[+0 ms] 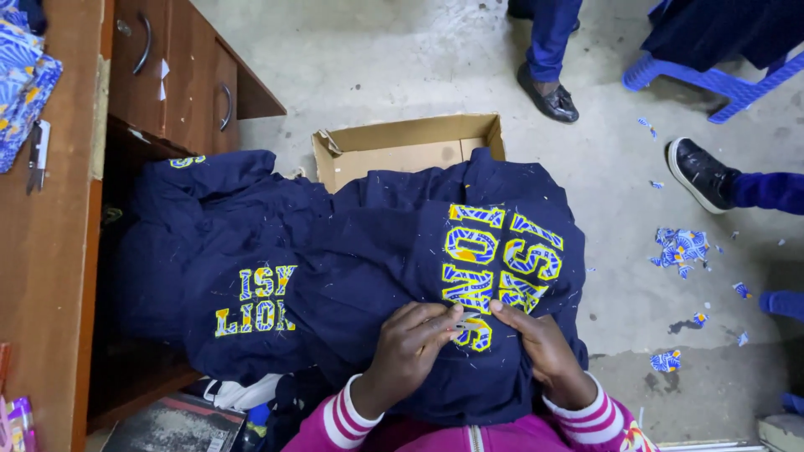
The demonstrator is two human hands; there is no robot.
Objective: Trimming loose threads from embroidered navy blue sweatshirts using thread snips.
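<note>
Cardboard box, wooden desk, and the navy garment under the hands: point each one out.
cardboard box (394,138): head view, on its back wall.
wooden desk (50,251): head view, on the bare top near its edge.
navy garment (377,251): head view, on plain cloth left of the yellow and blue letters.

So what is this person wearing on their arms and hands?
Both hands are bare: no gloves, and no rings or watch that I can make out. The left hand and right hand come out of bright magenta sleeves with ribbed cuffs striped pink and white. A zip runs down the front of the same top.
</note>
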